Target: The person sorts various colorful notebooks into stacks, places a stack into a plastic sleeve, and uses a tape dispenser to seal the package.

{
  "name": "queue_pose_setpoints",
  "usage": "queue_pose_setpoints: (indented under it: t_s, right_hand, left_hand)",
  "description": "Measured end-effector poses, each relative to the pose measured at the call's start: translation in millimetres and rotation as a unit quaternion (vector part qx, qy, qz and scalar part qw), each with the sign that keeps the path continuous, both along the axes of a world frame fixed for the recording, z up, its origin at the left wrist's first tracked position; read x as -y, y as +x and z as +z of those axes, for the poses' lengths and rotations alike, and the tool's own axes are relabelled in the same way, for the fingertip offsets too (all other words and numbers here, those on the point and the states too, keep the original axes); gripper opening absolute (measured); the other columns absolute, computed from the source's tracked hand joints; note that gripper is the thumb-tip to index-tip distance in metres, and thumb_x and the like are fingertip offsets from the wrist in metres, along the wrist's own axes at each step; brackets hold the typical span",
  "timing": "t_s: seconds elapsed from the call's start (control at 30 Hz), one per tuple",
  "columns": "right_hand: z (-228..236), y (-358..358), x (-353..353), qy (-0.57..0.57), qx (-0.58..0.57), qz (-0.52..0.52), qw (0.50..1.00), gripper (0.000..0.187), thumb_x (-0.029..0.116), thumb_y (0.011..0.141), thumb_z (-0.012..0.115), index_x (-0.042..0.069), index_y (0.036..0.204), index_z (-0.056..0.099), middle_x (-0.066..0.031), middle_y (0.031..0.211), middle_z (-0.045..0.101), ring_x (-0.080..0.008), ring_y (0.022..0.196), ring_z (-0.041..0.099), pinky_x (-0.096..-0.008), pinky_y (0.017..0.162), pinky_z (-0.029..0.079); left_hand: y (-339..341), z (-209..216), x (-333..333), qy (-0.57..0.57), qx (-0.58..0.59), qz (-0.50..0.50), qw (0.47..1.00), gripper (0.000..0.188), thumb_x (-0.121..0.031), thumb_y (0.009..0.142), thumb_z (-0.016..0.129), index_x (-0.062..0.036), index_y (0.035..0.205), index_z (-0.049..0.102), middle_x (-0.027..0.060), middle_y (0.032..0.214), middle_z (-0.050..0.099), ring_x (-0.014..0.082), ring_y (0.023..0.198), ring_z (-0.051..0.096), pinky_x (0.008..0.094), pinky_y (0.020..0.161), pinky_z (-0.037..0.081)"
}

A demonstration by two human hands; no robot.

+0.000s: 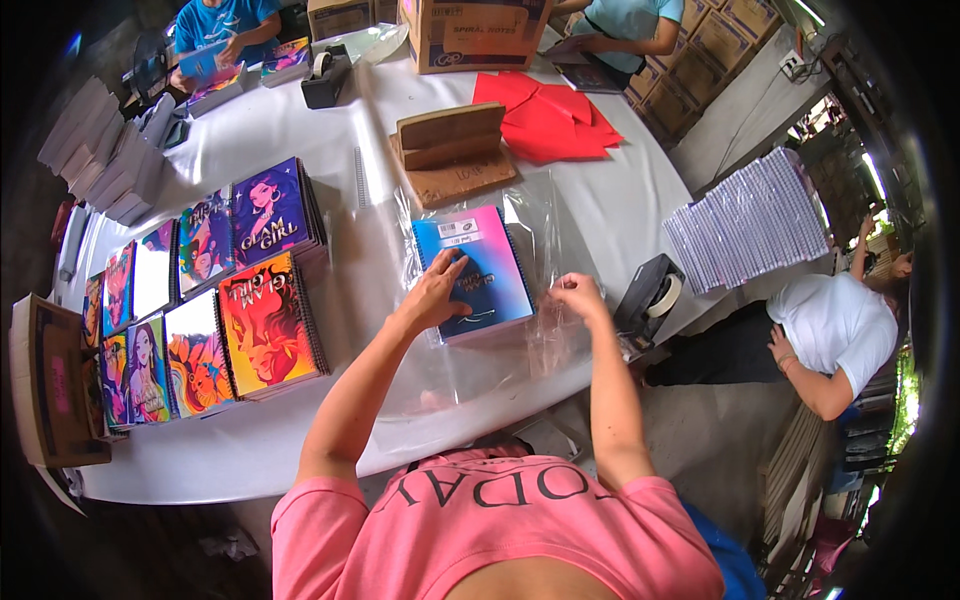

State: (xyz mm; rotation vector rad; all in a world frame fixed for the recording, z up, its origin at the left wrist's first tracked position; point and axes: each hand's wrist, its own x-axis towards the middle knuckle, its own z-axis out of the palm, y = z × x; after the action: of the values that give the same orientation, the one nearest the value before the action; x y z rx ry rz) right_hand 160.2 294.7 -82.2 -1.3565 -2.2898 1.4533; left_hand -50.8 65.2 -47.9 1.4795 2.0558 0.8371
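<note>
A stack of spiral notebooks (pixel 490 262) with a blue-to-pink cover and a white label lies in front of me on a sheet of clear plastic film (pixel 545 225). My left hand (pixel 437 292) rests on the top cover, its fingers spread over the left half. To the right of the stack, my right hand (pixel 578 297) is closed in a pinch on the film's edge. Crinkled film spreads around the notebooks and toward the table's front edge. Close by my right hand stands a black tape dispenser (pixel 650 298) with a roll of tape.
Stacks of colourful notebooks (pixel 268 315) fill the table's left side. Beyond the film are a brown wooden stand (pixel 455 150), red sheets (pixel 550 115) and a cardboard box (pixel 475 40). Wrapped bundles (pixel 750 222) are piled at right. Other people work across the table; one stands at right.
</note>
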Motion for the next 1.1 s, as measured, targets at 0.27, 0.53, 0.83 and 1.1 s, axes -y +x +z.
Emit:
queue_pose_setpoints:
  t_s: [0.27,0.53,0.83,1.1]
  right_hand:
    - [36,-53,79,0.092,-0.219,0.163,0.958,0.015,0.001,0.068,0.064,0.004,0.080,0.056,-0.0161,0.111,0.056,-0.0270,0.084,0.057,-0.0390,0.070,0.047]
    - [79,-41,155,0.334,0.070,0.341,0.876,0.048,0.012,0.066,0.073,0.008,0.111,0.058,-0.0182,0.122,0.050,-0.0335,0.111,0.049,-0.0460,0.085,0.043]
    - [88,8,90,0.046,0.087,0.503,0.859,0.053,0.023,0.073,0.073,0.010,0.121,0.054,-0.0100,0.105,0.063,-0.0276,0.088,0.062,-0.0414,0.072,0.048]
    - [34,-162,-35,-0.178,-0.095,0.067,0.977,0.089,0.044,0.081,0.067,0.014,0.145,0.014,-0.0125,0.119,0.055,-0.0180,0.100,0.054,-0.0372,0.078,0.043]
  left_hand:
    - [7,17,-13,0.004,-0.066,-0.032,0.997,0.112,-0.006,0.058,0.078,-0.0177,0.147,0.011,0.0188,0.127,0.045,0.0344,0.120,0.042,0.0470,0.104,0.034]
    - [16,21,-57,-0.183,-0.252,-0.164,0.936,0.079,-0.012,0.067,0.073,-0.0236,0.137,0.038,0.0130,0.124,0.046,0.0371,0.108,0.054,0.0666,0.093,0.037]
    - [16,39,-20,0.015,-0.134,-0.039,0.990,0.096,0.000,0.052,0.079,-0.0008,0.136,0.033,0.0171,0.125,0.043,0.0349,0.116,0.044,0.0374,0.098,0.042]
    - [16,36,-8,0.010,-0.080,0.000,0.997,0.094,-0.002,0.055,0.078,-0.0051,0.137,0.033,0.0113,0.123,0.045,0.0290,0.114,0.046,0.0363,0.094,0.046]
